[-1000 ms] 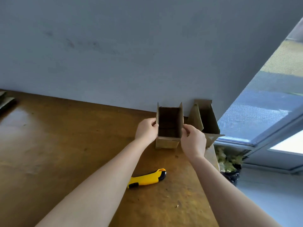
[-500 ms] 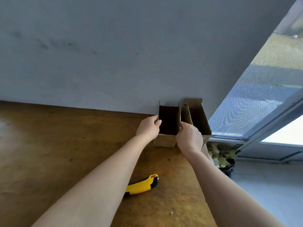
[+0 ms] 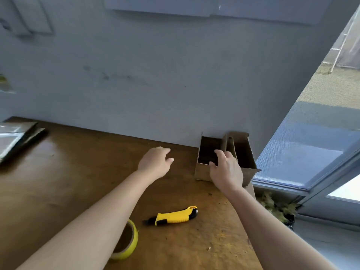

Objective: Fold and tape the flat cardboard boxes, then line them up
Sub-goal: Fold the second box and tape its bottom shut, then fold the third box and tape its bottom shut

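Two open-topped brown cardboard boxes stand side by side against the wall at the table's far right corner: the left box (image 3: pixel 202 173) and the right box (image 3: pixel 244 152). My right hand (image 3: pixel 227 171) rests over the left box's near right corner, with fingers spread loosely across its rim and opening. My left hand (image 3: pixel 155 162) hovers above the table to the left of the boxes, fingers relaxed and holding nothing. A roll of yellow tape (image 3: pixel 129 239) lies near my left forearm, which partly covers it.
A yellow and black utility knife (image 3: pixel 173 216) lies on the brown wooden table (image 3: pixel 68 182) between my arms. Flat stacked sheets (image 3: pixel 17 137) sit at the far left edge. A grey wall backs the table. A potted plant (image 3: pixel 276 206) and a window lie past the right edge.
Both hands held the left box's sides while sliding it next to the right box. My left hand has since let go and pulled away leftward; my right hand has loosened.
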A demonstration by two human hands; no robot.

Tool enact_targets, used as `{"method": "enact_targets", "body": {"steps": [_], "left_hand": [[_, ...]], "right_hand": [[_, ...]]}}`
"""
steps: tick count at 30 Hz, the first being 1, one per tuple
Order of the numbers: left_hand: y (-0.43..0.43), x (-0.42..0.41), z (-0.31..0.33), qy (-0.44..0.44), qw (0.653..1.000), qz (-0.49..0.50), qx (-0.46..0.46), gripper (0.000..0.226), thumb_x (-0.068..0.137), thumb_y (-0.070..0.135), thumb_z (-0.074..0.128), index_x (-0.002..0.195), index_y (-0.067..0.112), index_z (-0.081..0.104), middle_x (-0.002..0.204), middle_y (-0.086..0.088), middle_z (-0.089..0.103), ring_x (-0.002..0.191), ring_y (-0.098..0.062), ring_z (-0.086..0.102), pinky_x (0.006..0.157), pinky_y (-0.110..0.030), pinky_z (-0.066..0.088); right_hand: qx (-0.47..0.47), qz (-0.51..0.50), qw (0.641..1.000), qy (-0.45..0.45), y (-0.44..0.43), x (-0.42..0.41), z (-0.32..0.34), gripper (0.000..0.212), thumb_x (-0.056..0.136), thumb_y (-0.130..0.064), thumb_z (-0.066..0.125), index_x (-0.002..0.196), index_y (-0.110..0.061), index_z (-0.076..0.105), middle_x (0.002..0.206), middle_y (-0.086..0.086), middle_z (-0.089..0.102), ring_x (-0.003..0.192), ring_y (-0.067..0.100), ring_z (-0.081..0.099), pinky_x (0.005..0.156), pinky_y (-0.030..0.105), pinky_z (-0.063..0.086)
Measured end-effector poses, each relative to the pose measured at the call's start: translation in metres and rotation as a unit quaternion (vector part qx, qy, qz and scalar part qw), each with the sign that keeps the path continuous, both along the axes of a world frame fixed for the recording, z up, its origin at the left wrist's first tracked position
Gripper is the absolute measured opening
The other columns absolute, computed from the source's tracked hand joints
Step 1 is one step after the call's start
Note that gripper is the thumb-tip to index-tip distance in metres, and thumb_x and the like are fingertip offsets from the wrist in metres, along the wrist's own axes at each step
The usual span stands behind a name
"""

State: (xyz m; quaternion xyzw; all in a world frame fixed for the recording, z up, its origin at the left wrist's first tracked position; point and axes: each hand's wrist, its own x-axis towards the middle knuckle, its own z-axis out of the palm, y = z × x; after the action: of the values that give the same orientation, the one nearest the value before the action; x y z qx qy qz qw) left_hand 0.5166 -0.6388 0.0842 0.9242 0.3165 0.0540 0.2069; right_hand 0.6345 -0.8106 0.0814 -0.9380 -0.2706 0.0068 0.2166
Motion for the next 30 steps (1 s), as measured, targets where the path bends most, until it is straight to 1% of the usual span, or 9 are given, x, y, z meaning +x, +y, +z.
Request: {"method": "enact_targets", "body": {"steps": [3,6,10,14,17,22,30], "left_hand": [[0.008,-0.048,0.008,0.010,0.998,0.045,0.035,0.048,0.098,0.035,0.050,0.142,0.017,0.046,0.147,-0.002,0.045,0.135,-0.021,0.042,0.106,-0.037,0.039],[0.011,-0.099,0.013,0.029,0.992,0.096,0.076,0.049,0.097,0.035,0.051,0.142,0.017,0.045,0.146,-0.002,0.046,0.134,-0.022,0.043,0.104,-0.037,0.041],[0.008,-0.166,0.017,0.082,0.978,0.142,0.126,0.048,0.098,0.035,0.049,0.143,0.017,0.043,0.146,-0.001,0.045,0.136,-0.021,0.039,0.104,-0.037,0.039],[0.009,-0.229,0.016,0.127,0.961,0.185,0.159,0.044,0.098,0.037,0.047,0.139,0.020,0.046,0.143,0.002,0.047,0.135,-0.019,0.038,0.106,-0.037,0.037],[0.015,-0.274,0.016,0.146,0.953,0.210,0.165,0.039,0.098,0.037,0.046,0.133,0.021,0.051,0.137,0.004,0.051,0.131,-0.019,0.039,0.104,-0.035,0.037],[0.030,-0.352,0.013,0.151,0.946,0.240,0.158,0.033,0.096,0.036,0.048,0.126,0.023,0.054,0.133,0.004,0.053,0.128,-0.019,0.042,0.098,-0.034,0.041],[0.071,-0.480,0.010,0.166,0.941,0.253,0.154,0.026,0.098,0.032,0.046,0.119,0.019,0.055,0.127,-0.001,0.056,0.123,-0.022,0.045,0.093,-0.034,0.043]], "right_hand": [[-0.037,0.061,0.997,-0.035,0.008,-0.022,0.012,0.045,0.097,-0.033,0.052,0.140,-0.020,0.045,0.135,0.005,0.052,0.126,0.026,0.047,0.099,0.039,0.041],[-0.084,0.126,0.987,-0.058,0.020,-0.050,0.020,0.047,0.096,-0.037,0.053,0.138,-0.019,0.045,0.136,0.006,0.050,0.127,0.027,0.045,0.105,0.040,0.035],[-0.117,0.217,0.967,-0.071,0.040,-0.092,0.022,0.049,0.095,-0.036,0.054,0.139,-0.019,0.043,0.140,0.006,0.047,0.130,0.027,0.042,0.107,0.040,0.034],[-0.138,0.290,0.943,-0.088,0.066,-0.142,0.022,0.049,0.094,-0.036,0.054,0.139,-0.020,0.042,0.141,0.007,0.046,0.130,0.027,0.042,0.107,0.040,0.035],[-0.140,0.333,0.927,-0.105,0.084,-0.183,0.023,0.050,0.093,-0.039,0.056,0.138,-0.020,0.044,0.139,0.007,0.047,0.129,0.027,0.043,0.106,0.039,0.035],[-0.151,0.386,0.902,-0.119,0.119,-0.255,0.022,0.048,0.093,-0.039,0.056,0.135,-0.018,0.045,0.135,0.008,0.049,0.126,0.027,0.045,0.105,0.040,0.038],[-0.170,0.424,0.881,-0.127,0.190,-0.385,0.014,0.049,0.093,-0.041,0.056,0.135,-0.019,0.045,0.134,0.007,0.050,0.127,0.026,0.044,0.104,0.039,0.036]]}}
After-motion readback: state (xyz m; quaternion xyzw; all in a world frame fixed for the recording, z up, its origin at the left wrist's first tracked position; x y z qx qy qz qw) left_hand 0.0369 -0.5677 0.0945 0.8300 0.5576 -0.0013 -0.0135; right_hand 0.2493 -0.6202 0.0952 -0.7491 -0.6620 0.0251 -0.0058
